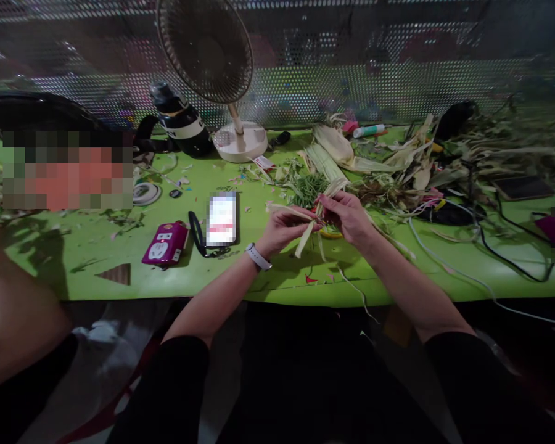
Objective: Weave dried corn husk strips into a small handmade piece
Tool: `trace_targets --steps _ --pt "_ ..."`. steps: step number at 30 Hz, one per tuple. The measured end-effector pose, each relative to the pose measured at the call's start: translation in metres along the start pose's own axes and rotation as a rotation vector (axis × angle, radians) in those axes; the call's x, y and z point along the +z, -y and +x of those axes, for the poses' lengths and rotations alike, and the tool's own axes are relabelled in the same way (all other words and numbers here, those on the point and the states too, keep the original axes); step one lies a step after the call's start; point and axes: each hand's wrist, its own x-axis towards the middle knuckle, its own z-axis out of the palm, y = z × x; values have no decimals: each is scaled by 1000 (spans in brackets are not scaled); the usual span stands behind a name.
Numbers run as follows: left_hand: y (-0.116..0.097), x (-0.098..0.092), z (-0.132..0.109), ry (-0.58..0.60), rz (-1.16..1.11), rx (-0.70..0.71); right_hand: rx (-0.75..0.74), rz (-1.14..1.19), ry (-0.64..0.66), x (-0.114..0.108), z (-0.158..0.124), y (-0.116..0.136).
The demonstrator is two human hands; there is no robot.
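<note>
Both my hands meet over the green table, with strips of pale corn husk (304, 242) between them. My left hand (284, 229), with a white band at the wrist, pinches the husk strips, and their ends stick out to the left and below. Close against it, my right hand (345, 214) has its fingers closed on the same husk, part of which stands up above the knuckles. The fingertips hide how the strips are joined. Just behind the hands lies a bunch of thin green stems (306, 189). A larger corn husk (335, 147) rests farther back.
On the left are a phone (222, 219), a purple power socket (165, 244) and a roll of tape (147, 193). A fan (240, 142) and a black bottle (185, 129) stand behind. Dried husks (416, 161) and cables (444, 262) spread rightward. Another person's arm (18, 296) is at left.
</note>
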Motion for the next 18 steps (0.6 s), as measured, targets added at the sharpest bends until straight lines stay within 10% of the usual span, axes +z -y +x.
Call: trace_targets --steps 18 --pt "-2 -6 -2 73 70 -9 66 9 -11 -3 6 -9"
